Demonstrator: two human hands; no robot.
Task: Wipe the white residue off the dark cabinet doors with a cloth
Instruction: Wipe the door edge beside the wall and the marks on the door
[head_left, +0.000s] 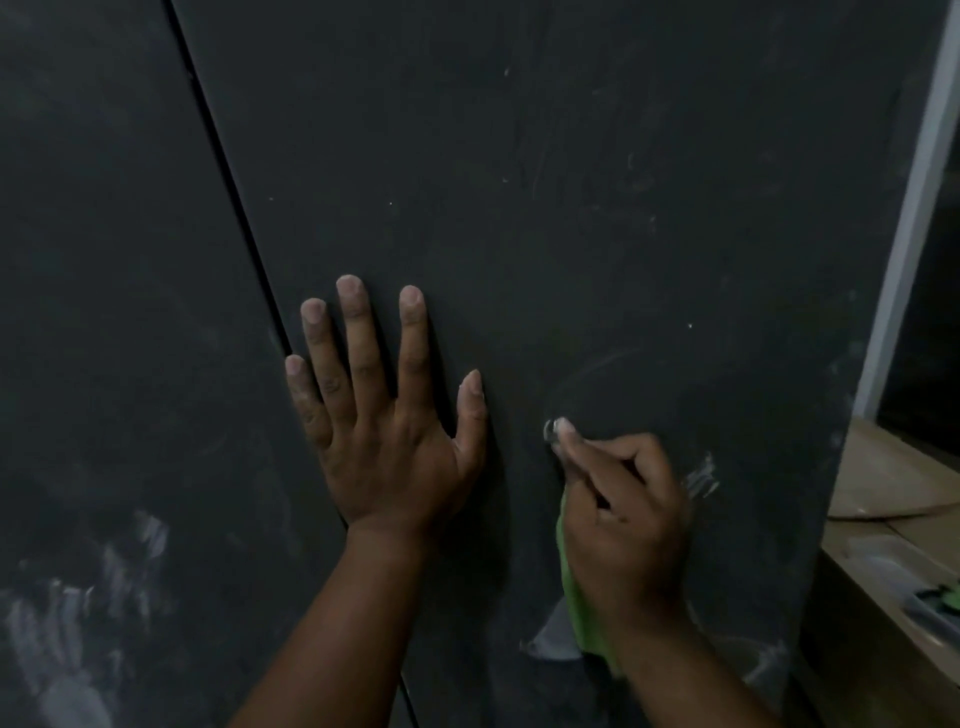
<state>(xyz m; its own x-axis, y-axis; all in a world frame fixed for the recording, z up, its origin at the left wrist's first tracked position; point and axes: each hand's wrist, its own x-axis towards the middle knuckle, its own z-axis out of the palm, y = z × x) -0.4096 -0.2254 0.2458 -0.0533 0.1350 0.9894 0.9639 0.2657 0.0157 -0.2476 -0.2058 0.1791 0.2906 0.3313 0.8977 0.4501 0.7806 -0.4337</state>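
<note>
Task approx. half done, judging by the surfaces. Upper and mid part of the right cabinet door (571, 182) looks mostly clean, only faint swirls & a few specks. Still left: white residue streak (701, 480) at centre right, a pale patch (553, 642) near the bottom centre, faint marks along the door's lower right edge. Left cabinet door (104, 260) has heavy white smears (62, 613) in the lower left of the frame, untouched as far as can be seen.

Left hand (384, 415) lies flat at centre frame, fingers straight and spread, palm pressed on the right door just beside the gap between doors; grip wide, holding nothing. Prob. bracing the door.

Right hand (618, 519) at lower centre right, fingers curled, grip narrow round the green cloth (582, 613), which hangs below the wrist. Its fingertip (563, 427) touches the door at a small white spot; looks like spot-rubbing w/ the finger, cloth not on that spot.

Wooden counter (883, 519) at right edge.
</note>
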